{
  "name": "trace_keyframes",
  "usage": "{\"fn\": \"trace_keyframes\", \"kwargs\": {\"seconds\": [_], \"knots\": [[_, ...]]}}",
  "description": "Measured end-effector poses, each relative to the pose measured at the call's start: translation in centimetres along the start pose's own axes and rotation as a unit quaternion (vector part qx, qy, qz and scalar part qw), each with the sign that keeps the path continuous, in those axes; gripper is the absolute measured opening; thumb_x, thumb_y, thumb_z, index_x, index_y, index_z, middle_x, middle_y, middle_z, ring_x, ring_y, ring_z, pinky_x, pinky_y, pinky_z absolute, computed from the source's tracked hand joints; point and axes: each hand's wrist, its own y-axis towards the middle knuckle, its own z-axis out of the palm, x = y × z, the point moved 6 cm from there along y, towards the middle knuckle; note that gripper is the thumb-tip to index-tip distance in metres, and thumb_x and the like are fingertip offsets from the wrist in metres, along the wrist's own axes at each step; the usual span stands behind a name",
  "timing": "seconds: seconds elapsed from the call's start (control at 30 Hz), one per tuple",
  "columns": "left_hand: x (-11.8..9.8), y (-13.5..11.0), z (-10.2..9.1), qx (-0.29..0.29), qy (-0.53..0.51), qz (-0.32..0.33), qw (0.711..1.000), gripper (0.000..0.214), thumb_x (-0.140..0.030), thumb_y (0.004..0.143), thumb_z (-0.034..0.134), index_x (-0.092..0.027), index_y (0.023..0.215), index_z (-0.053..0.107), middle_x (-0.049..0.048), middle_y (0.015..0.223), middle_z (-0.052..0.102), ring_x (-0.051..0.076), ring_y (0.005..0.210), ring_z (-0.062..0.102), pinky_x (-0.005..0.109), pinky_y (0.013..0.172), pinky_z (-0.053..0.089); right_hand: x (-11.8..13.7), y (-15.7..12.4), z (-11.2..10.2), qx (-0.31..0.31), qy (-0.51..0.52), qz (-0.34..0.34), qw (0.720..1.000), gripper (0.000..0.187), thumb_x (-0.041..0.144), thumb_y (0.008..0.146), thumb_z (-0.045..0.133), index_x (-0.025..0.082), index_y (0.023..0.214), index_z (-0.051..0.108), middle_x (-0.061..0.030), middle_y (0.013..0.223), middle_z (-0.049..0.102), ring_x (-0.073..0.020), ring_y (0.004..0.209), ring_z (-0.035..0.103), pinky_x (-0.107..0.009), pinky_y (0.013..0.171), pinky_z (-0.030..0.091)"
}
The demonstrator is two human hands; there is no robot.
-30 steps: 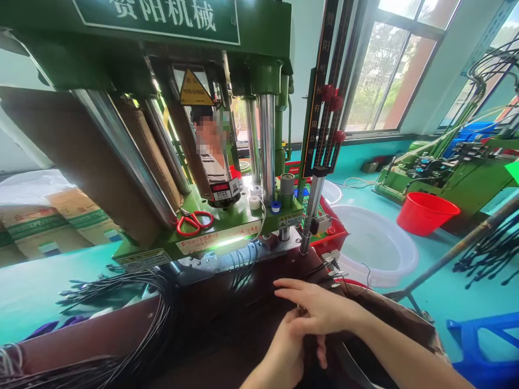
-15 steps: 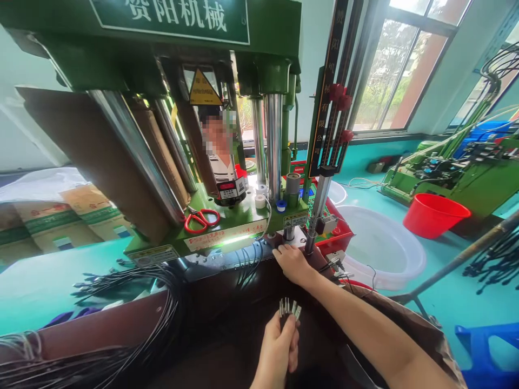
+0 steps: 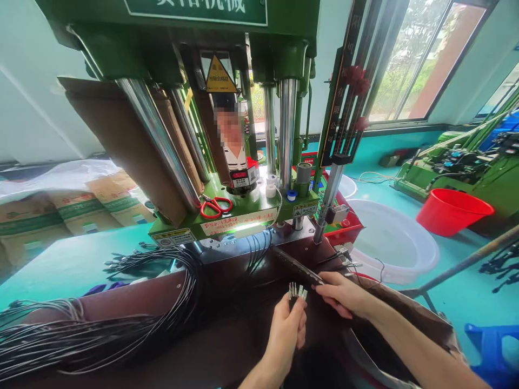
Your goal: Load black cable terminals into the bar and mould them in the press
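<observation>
My left hand (image 3: 288, 324) is closed round a bunch of cable ends, with several silvery metal connectors (image 3: 298, 292) sticking up above the fingers. To its right, my right hand (image 3: 340, 292) grips the near end of a long, dark, narrow bar (image 3: 298, 265), whose exact kind I cannot make out. The bar slants away toward the green press (image 3: 259, 208). Several thin black cables (image 3: 256, 254) run out from under the press's lit front edge onto the dark red-brown tabletop (image 3: 227, 275).
A thick bundle of black cables (image 3: 178, 286) curves over the table's left side. Red-handled scissors (image 3: 217, 208) and white tape rolls (image 3: 271, 190) lie on the press. A white tub (image 3: 399, 243), a red bucket (image 3: 454, 213) and a blue stool (image 3: 492, 346) stand right.
My right hand has drawn back from the press's front edge and now holds the dark bar. My left hand keeps the connectors. The view has shifted, so the scene sits further right.
</observation>
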Motion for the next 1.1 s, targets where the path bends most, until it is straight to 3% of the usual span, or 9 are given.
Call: {"fn": "trace_keyframes", "kwargs": {"seconds": [0.07, 0.13, 0.23, 0.33, 0.47, 0.7, 0.9, 1.0, 1.1], "knots": [[0.0, 0.2, 0.6, 0.011, 0.018, -0.006, 1.0, 0.053, -0.064, 0.057, 0.063, -0.019, 0.074, 0.041, -0.0135, 0.04, 0.029, 0.0, 0.029, 0.019, 0.016, 0.028, 0.012, -0.9, -1.1, 1.0, -0.036, 0.164, -0.009, 0.986, 0.03, 0.043, 0.088, 0.026, 0.019, 0.101, 0.04, 0.0103, 0.051, 0.034, -0.0042, 0.029, 0.024, -0.015, 0.025, 0.024], [-0.2, 0.4, 1.3, 0.021, 0.034, -0.008, 0.999, 0.051, -0.061, 0.056, 0.066, -0.02, 0.071, 0.041, -0.0136, 0.039, 0.029, 0.0, 0.028, 0.018, 0.016, 0.028, 0.01, -1.5, -1.6, 1.9, -0.076, 0.335, -0.032, 0.939, 0.038, 0.051, 0.087, 0.033, 0.019, 0.107, 0.042, 0.0105, 0.049, 0.037, -0.0035, 0.027, 0.023, -0.014, 0.024, 0.021], [-0.4, 0.7, 2.0, 0.02, 0.048, -0.013, 0.999, 0.05, -0.057, 0.054, 0.07, -0.02, 0.067, 0.04, -0.0132, 0.037, 0.03, 0.001, 0.028, 0.02, 0.016, 0.028, 0.011, -2.0, -1.5, 2.7, -0.112, 0.444, -0.064, 0.887, 0.043, 0.05, 0.085, 0.041, 0.017, 0.112, 0.044, 0.0104, 0.044, 0.039, -0.0037, 0.025, 0.025, -0.013, 0.023, 0.021], [-0.6, 1.0, 2.2, 0.019, 0.049, -0.02, 0.998, 0.048, -0.055, 0.054, 0.071, -0.02, 0.067, 0.04, -0.0133, 0.036, 0.029, 0.001, 0.028, 0.019, 0.016, 0.029, 0.011, -2.3, -1.4, 2.8, -0.142, 0.447, -0.082, 0.88, 0.046, 0.048, 0.085, 0.044, 0.015, 0.118, 0.044, 0.01, 0.043, 0.041, -0.0041, 0.024, 0.028, -0.014, 0.023, 0.023], [-0.8, 1.1, 2.2, 0.013, 0.052, -0.018, 0.998, 0.047, -0.053, 0.054, 0.071, -0.019, 0.068, 0.042, -0.0138, 0.034, 0.026, 0.001, 0.027, 0.018, 0.017, 0.028, 0.011, -2.3, -1.7, 2.7, -0.168, 0.406, -0.087, 0.894, 0.052, 0.048, 0.084, 0.046, 0.014, 0.123, 0.043, 0.0096, 0.043, 0.04, -0.0049, 0.027, 0.031, -0.015, 0.026, 0.025], [-0.9, 1.0, 1.9, -0.024, 0.077, 0.036, 0.996, 0.041, -0.05, 0.058, 0.07, -0.017, 0.068, 0.048, -0.0123, 0.036, 0.03, 0.001, 0.027, 0.021, 0.018, 0.03, 0.014, -1.7, -1.9, 2.9, -0.229, 0.365, -0.084, 0.899, 0.061, 0.057, 0.078, 0.051, 0.014, 0.122, 0.047, 0.0063, 0.047, 0.041, -0.0049, 0.033, 0.029, -0.017, 0.029, 0.021], [-1.9, 1.3, 0.8, -0.064, 0.077, 0.1, 0.99, 0.039, -0.054, 0.074, 0.053, -0.015, 0.073, 0.049, -0.0101, 0.041, 0.032, 0.002, 0.033, 0.026, 0.016, 0.032, 0.02, -2.1, -2.0, 2.9, -0.195, 0.404, -0.05, 0.892, 0.061, 0.055, 0.081, 0.048, 0.019, 0.129, 0.039, 0.0084, 0.046, 0.037, -0.004, 0.03, 0.026, -0.015, 0.029, 0.018], [-1.8, 1.5, 0.3, -0.074, 0.027, 0.071, 0.994, 0.038, -0.057, 0.074, 0.051, -0.019, 0.081, 0.045, -0.013, 0.044, 0.024, 0.002, 0.033, 0.018, 0.014, 0.031, 0.014, -2.1, -2.4, 2.6, -0.194, 0.427, -0.04, 0.882, 0.059, 0.052, 0.082, 0.048, 0.024, 0.132, 0.035, 0.0079, 0.048, 0.039, -0.0035, 0.031, 0.028, -0.013, 0.031, 0.018], [-1.4, 1.5, 1.0, -0.026, 0.061, 0.024, 0.998, 0.037, -0.052, 0.07, 0.059, -0.021, 0.074, 0.041, -0.014, 0.041, 0.024, 0.001, 0.031, 0.016, 0.014, 0.03, 0.012, -2.0, -2.4, 2.5, -0.194, 0.43, -0.035, 0.881, 0.058, 0.051, 0.081, 0.05, 0.023, 0.131, 0.039, 0.0076, 0.047, 0.039, -0.004, 0.033, 0.027, -0.013, 0.031, 0.018]]}}
